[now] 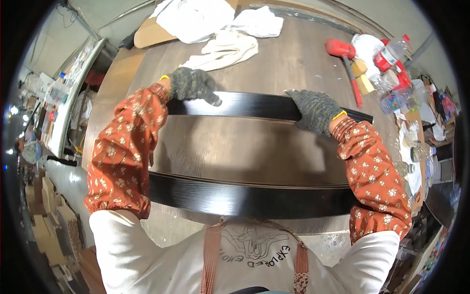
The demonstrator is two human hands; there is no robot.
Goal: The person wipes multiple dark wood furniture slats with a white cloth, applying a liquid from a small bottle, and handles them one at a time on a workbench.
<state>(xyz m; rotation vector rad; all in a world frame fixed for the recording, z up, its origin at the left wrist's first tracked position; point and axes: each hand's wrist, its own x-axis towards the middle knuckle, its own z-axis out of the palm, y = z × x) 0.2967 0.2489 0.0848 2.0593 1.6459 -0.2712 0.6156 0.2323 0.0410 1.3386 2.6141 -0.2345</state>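
A long, glossy black strip (252,105) lies crosswise over the brown wood-grain table. My left hand (192,85), in a dark grey knit glove, grips it near its left end. My right hand (316,111), gloved alike, is closed over it on the right side, and the strip's right end sticks out past that hand. Parts of the fingers of both hands are hidden. Nearer my body, at the table's front edge, lies another black strip (249,200), apparently on top of others, between my two forearms in red flowered sleeves.
White cloths (196,19) and a cream cloth (225,50) lie at the back of the table (235,152). At the right are a red-headed mallet (340,48), yellow blocks (363,78) and plastic bottles (391,53). Boards (58,215) stand on the floor at the left.
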